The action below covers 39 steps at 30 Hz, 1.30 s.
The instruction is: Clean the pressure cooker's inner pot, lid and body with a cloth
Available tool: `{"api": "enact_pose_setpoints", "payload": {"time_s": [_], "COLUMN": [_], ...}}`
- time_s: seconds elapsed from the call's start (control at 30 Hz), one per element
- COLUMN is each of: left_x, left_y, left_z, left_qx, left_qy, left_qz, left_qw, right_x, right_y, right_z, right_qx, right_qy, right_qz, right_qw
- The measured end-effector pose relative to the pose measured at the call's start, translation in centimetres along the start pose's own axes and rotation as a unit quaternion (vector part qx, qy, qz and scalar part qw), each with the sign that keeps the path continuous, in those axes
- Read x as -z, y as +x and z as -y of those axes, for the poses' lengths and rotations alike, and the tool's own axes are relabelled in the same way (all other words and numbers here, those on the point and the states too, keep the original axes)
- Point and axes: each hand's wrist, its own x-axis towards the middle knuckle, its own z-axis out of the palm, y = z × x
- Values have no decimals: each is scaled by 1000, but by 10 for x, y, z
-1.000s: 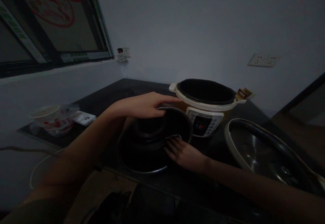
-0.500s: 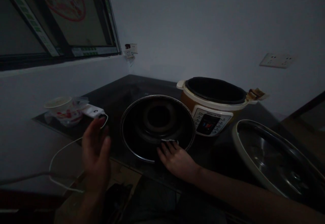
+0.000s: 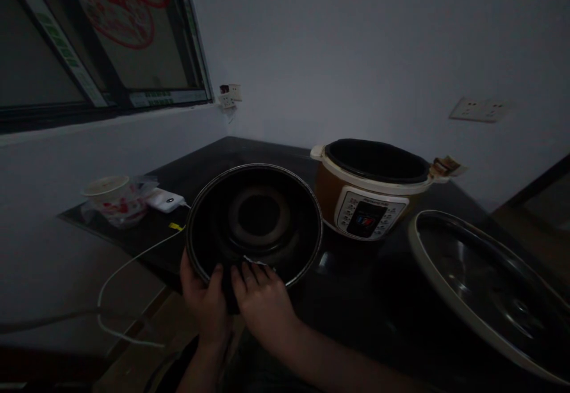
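A dark, round inner pot [image 3: 218, 215] with a shiny rim is tilted toward me at the counter's near edge, its hollow facing me. My left hand [image 3: 205, 298] grips the pot's lower left rim, thumb inside and fingers around the outside. Beside it, my right hand [image 3: 262, 301] reaches over the near rim with its fingers bent against the inner wall. Under those fingertips shows the pale edge of a thin cloth [image 3: 253, 260]; most of it is hidden, and its material is hard to make out in the dim light.
An electric pressure cooker [image 3: 374, 209] stands open behind the pot on the dark counter [image 3: 249, 148]. A glass lid [image 3: 472, 280] is at the right. To the left are a bagged paper cup [image 3: 116, 200], a white device [image 3: 167, 200] and its cable [image 3: 107, 283].
My left hand has come from the left onto the pot's rim. The pot has shifted left and nearer, more tilted toward me, and my right hand has moved left with it.
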Motion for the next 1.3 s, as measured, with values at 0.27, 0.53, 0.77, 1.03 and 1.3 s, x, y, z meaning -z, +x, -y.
{"api": "enact_pose_setpoints", "payload": {"time_s": [0.27, 0.53, 0.77, 1.03, 1.3], "left_x": [-9, -24, -44, -20, -16], "left_y": [17, 32, 61, 31, -23], "left_z": [-14, -44, -79, -48, 8], "left_qx": [-75, -118, -202, -158, -2], "left_qy": [-52, -11, 62, 42, -60], "left_qz": [69, 207, 382, 262, 60], "left_qw": [993, 971, 900, 951, 996], "right_x": [1, 16, 34, 12, 13], "right_y": [-8, -42, -55, -58, -36], "right_z": [-17, -89, -136, -103, -56], "right_qx": [-28, 22, 110, 54, -33], "right_qy": [43, -110, -222, -170, -16], "right_qz": [33, 64, 31, -5, 67], "right_qw": [998, 992, 968, 984, 997]}}
